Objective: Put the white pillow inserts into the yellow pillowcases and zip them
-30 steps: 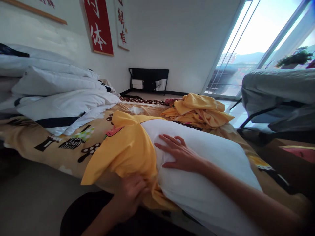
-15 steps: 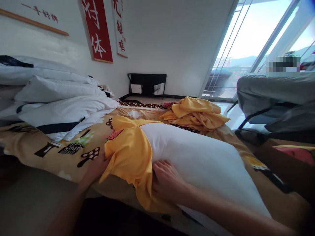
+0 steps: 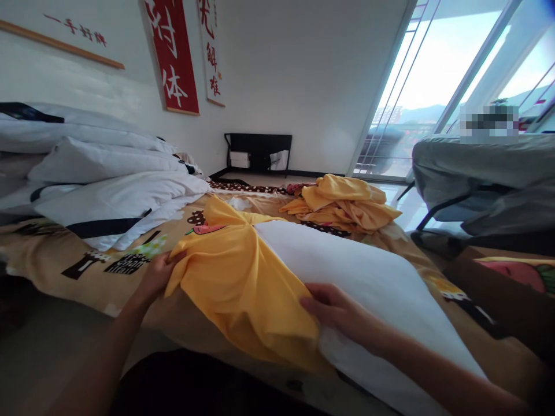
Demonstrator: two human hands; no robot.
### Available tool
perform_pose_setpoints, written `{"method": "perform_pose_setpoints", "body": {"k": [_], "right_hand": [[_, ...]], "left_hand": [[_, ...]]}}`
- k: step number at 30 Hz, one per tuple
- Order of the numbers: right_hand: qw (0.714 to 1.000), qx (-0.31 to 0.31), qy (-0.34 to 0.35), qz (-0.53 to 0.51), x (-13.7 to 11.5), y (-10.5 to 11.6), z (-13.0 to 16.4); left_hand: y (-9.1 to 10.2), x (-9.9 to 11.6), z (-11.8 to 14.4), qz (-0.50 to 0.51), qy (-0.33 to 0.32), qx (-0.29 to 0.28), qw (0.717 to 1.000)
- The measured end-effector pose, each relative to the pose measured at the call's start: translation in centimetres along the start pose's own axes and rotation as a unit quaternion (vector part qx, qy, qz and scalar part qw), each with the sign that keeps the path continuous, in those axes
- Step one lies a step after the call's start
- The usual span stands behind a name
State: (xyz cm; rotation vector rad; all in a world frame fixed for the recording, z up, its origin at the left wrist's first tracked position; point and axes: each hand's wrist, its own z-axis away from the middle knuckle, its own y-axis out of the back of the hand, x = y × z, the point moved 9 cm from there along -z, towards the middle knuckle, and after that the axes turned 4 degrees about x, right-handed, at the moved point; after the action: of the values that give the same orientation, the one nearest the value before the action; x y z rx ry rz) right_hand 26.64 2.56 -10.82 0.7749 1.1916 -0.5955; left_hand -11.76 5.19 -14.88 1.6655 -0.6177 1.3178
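Note:
A yellow pillowcase (image 3: 243, 277) with a watermelon print covers the left end of a plump white pillow (image 3: 373, 277) on the bed. My left hand (image 3: 158, 271) is closed on the pillowcase's left corner. Beside the pillow's near side, my right hand (image 3: 332, 306) pinches the edge of the case's opening. Between my hands the yellow cloth is stretched in folds. Most of the pillow, toward the right, lies bare. Some fingertips of both hands are hidden by the cloth.
White pillows (image 3: 108, 190) with dark trim are stacked at the left. Crumpled yellow cloths (image 3: 347, 199) lie at the bed's far side. A cardboard box (image 3: 489, 289) holding printed fabric stands at the right, below a grey-covered piece of furniture (image 3: 481, 167). The patterned bedsheet (image 3: 130, 289) spreads underneath.
My left hand has pulled the case's corner up and leftward. My right hand has moved right, drawing the opening's edge farther along the pillow. The cloth is now spread wider.

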Motion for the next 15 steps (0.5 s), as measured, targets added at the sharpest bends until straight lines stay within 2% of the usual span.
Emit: {"method": "perform_pose_setpoints", "body": {"k": [2,5,8,11,13,15], "right_hand": [[0.999,-0.001,-0.027,-0.042,0.6,0.8,0.7],[0.990,0.043,-0.085,-0.105,2.5,2.4,1.3],[0.986,0.102,-0.114,-0.071,3.9,3.6,1.4],[0.988,0.109,-0.105,-0.022,3.9,3.7,1.1],[0.990,0.091,-0.100,-0.028,3.8,3.4,0.7],[0.993,0.071,-0.093,-0.031,3.8,2.9,0.1]], "left_hand": [[-0.6,-1.6,0.2,0.096,0.055,-0.046,0.993],[-0.4,-4.0,1.1,0.132,0.121,-0.075,0.981],[1.1,-5.1,1.2,0.079,0.116,-0.044,0.989],[2.1,-5.3,1.4,0.027,0.091,-0.003,0.995],[1.0,-5.5,2.2,0.038,0.104,-0.022,0.994],[-1.4,-5.6,3.7,0.090,0.133,-0.072,0.984]]}}
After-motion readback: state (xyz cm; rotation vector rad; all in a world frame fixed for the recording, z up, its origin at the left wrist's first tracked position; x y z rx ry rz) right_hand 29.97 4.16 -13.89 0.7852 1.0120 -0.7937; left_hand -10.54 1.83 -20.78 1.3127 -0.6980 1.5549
